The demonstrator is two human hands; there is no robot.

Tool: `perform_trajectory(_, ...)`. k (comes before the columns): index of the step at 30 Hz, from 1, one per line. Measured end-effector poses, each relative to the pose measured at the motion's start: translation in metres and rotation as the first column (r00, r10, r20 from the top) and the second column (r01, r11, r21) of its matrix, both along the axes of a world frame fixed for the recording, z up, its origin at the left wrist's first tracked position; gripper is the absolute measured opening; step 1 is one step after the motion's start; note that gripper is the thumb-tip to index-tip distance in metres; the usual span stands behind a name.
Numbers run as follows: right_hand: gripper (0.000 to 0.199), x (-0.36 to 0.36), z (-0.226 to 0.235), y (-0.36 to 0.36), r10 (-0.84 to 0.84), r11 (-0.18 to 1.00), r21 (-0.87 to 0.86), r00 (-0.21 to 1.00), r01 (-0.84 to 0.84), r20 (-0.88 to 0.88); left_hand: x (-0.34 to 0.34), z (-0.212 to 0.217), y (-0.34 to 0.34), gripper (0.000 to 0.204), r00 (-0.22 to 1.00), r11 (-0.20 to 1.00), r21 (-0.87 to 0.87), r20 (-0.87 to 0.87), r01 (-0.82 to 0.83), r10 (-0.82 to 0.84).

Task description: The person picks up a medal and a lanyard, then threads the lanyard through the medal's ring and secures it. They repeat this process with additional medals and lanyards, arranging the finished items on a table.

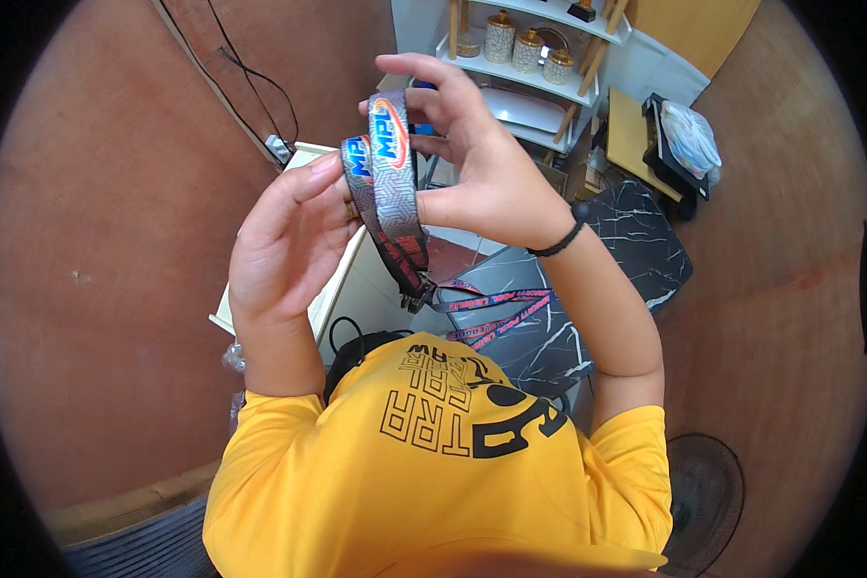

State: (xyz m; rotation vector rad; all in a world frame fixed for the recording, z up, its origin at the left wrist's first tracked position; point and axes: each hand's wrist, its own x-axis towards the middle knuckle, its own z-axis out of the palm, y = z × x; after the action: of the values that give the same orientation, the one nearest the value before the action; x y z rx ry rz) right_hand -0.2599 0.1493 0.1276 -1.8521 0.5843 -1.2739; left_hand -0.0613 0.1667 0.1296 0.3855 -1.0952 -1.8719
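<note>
1. Head view, hands: both hands are raised in front of the chest. The left hand (284, 241) sits at about 9 o'clock of the picture's middle, fingers loosely curled, its fingertips pressing the lanyard strap (387, 183) from the left. The right hand (472, 164) is at about 12 o'clock, thumb and forefinger pinching the top of the same strap, the other fingers spread above it.

2. Head view, the strap: the lanyard is folded into a doubled band held upright between the two hands. Its printed upper end is at 12 o'clock, and the black clip (417, 294) hangs at its lower end, near the middle of the frame.

3. Head view, what is left: a second stretch of strap, the loose tail (496, 308), trails away toward 3 o'clock over the dark marble-patterned table (636, 241). As I judge it, the gathering or folding is only partly done: one short fold is in the fingers, the tail is not yet taken up.

4. Head view, surroundings: a white shelf unit (549, 91) with patterned jars stands at 1 o'clock, and a white box (347, 289) is below the left hand.
</note>
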Motion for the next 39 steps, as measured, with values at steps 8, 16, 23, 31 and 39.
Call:
perform_trajectory(8,0.089,0.013,-0.014,-0.01,0.075,0.991,0.112,0.997,-0.077,0.022,0.003,-0.004,-0.003,0.054,0.997,0.999,-0.04,0.074,0.033,-0.03)
perform_trajectory(16,0.089,0.013,-0.018,-0.009,0.06,0.991,0.124,0.998,-0.059,-0.005,0.003,-0.007,-0.007,0.057,0.996,0.997,-0.029,0.063,0.068,-0.066)
perform_trajectory(23,0.089,0.015,-0.019,-0.008,0.059,0.991,0.117,0.998,-0.058,-0.003,0.002,-0.007,-0.007,0.057,0.996,0.998,-0.023,0.071,0.059,-0.057)
perform_trajectory(31,0.083,0.014,-0.022,-0.005,0.006,0.993,0.117,0.997,0.003,-0.072,-0.002,-0.004,-0.003,0.041,0.999,0.999,0.032,0.04,0.008,-0.009)
perform_trajectory(39,0.072,-0.004,-0.071,-0.006,0.037,0.932,0.348,0.979,-0.106,0.201,0.006,0.002,-0.007,0.048,0.999,0.999,-0.023,0.007,0.047,-0.047)
